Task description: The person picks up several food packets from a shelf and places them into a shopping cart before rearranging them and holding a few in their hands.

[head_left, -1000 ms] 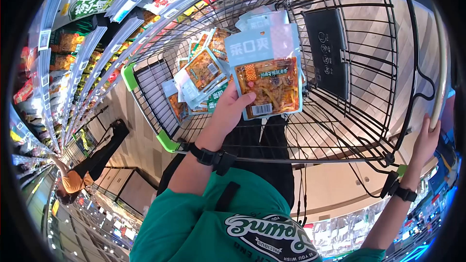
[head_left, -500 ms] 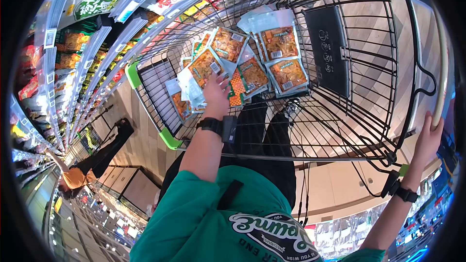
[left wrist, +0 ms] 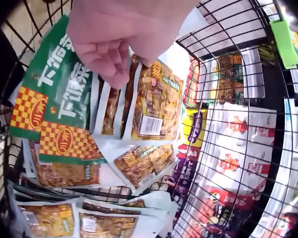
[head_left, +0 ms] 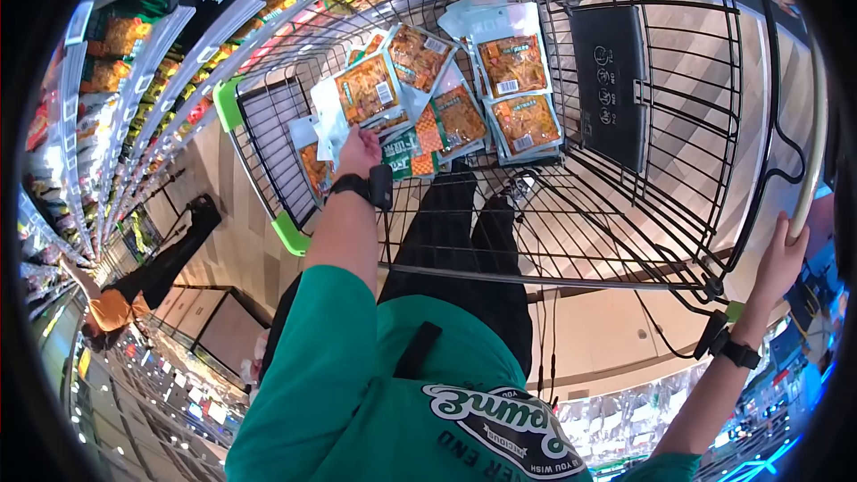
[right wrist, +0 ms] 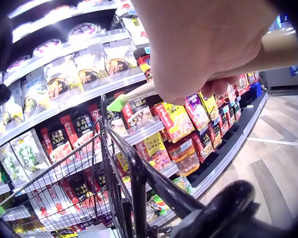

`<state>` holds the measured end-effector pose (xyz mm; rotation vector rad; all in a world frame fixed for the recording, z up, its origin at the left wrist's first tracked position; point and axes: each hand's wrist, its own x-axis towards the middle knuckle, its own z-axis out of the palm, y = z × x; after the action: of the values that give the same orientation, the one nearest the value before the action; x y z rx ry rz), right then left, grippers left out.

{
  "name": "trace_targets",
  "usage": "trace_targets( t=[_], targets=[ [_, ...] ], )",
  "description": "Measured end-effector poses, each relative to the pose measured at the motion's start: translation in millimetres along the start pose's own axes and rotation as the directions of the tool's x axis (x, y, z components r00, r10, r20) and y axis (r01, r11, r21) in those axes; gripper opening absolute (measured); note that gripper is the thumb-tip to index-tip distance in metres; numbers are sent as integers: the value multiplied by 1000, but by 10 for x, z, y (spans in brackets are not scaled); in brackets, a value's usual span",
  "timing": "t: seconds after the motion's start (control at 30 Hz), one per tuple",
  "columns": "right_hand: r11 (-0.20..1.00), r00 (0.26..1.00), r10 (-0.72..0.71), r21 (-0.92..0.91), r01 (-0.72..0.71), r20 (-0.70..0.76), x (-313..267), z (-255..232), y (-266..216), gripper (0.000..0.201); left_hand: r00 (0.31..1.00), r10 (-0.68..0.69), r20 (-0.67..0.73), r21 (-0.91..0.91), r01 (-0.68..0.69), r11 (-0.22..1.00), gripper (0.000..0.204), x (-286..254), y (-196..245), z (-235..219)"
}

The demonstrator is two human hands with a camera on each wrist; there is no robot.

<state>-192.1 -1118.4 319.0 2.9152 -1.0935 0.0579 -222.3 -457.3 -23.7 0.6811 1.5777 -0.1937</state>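
My left hand [head_left: 359, 153] is low at the left part of the cart, its curled fingers at the near edge of a loose stack of orange-brown food packets [head_left: 365, 92]. In the left wrist view the hand [left wrist: 121, 42] pinches the top edges of overlapping packets [left wrist: 156, 101]; part of the grip is hidden. Beside them lie green-and-checkered packets [left wrist: 64, 94]. Two piles of similar packets [head_left: 525, 125] rest to the right in the cart. My right hand [head_left: 782, 259] grips the pale cart handle [right wrist: 283, 47], its fingers curled round it in the right wrist view.
The wire cart [head_left: 625, 277] has a black panel [head_left: 607, 85] and green corners [head_left: 290, 234]. Stocked shelves [right wrist: 89, 101] run along its far side and the left. A person in an orange top [head_left: 111, 311] is at the far left, near a wooden cabinet [head_left: 201, 317].
My left hand first held a large packet up over the right pile, then moved left without it and now grips the left stack. The stack's top packet has shifted slightly. My right hand stays on the handle.
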Motion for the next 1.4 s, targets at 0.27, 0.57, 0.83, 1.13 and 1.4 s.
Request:
trace_targets(
  t=[0.27,0.57,0.83,1.13,1.4],
  targets=[
    [999,1000,-16,35,15,23,13,37,45,42,980,195,-33,321,-175,931,23,-11,429,274],
    [998,999,-42,53,41,19,-4,9,-35,43,434,609,664,154,-877,456,28,-1884,124,680],
    [997,997,-59,50,57,48,-26,-2,-36,45,392,439,809,97,-824,558,12,-3079,-812,975],
    [998,998,-61,32,60,11,-102,-60,-136,52,347,418,840,87,-846,526,11,-3113,-1127,1053],
    [998,998,-35,57,32,51,-77,-9,-96,55,719,316,619,114,-480,870,32,-2525,-956,1524]
  ],
)
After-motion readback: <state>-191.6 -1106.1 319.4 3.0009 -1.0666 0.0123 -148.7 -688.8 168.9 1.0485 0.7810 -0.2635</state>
